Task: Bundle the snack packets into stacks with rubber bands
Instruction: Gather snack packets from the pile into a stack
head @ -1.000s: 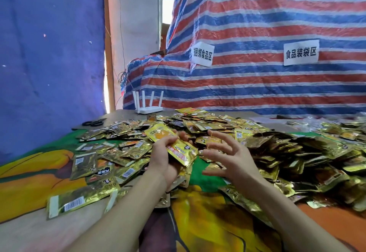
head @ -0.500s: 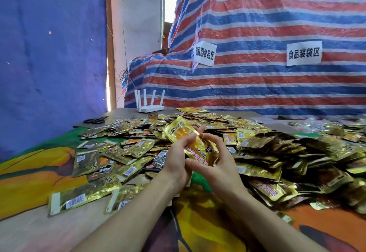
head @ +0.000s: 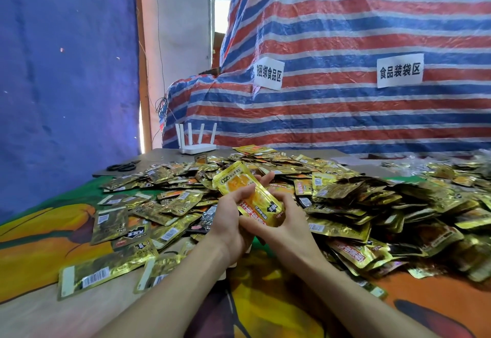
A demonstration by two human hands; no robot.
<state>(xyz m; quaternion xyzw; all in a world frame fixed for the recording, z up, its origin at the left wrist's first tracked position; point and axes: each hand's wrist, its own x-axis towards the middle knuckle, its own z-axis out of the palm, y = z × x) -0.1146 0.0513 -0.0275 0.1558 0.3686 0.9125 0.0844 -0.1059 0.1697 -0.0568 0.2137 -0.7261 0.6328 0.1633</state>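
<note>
A small stack of yellow-gold snack packets (head: 249, 194) is held up in front of me over the table. My left hand (head: 229, 220) grips its left side, thumb across the front. My right hand (head: 287, 220) cups the stack's lower right end, fingers curled round it. A wide heap of loose gold packets (head: 358, 199) covers the table behind and to the right of my hands. More packets (head: 125, 220) lie flat and scattered to the left. No rubber band shows.
A white router with several antennas (head: 196, 146) stands at the table's far edge. Black scissors (head: 123, 166) lie at the far left. A striped tarpaulin (head: 345, 45) with two paper signs rises behind. A colourful cloth (head: 279, 298) covers the near table.
My right hand came in from the heap and closed on the packets held by my left hand. Both hands now hold the stack together, slightly higher.
</note>
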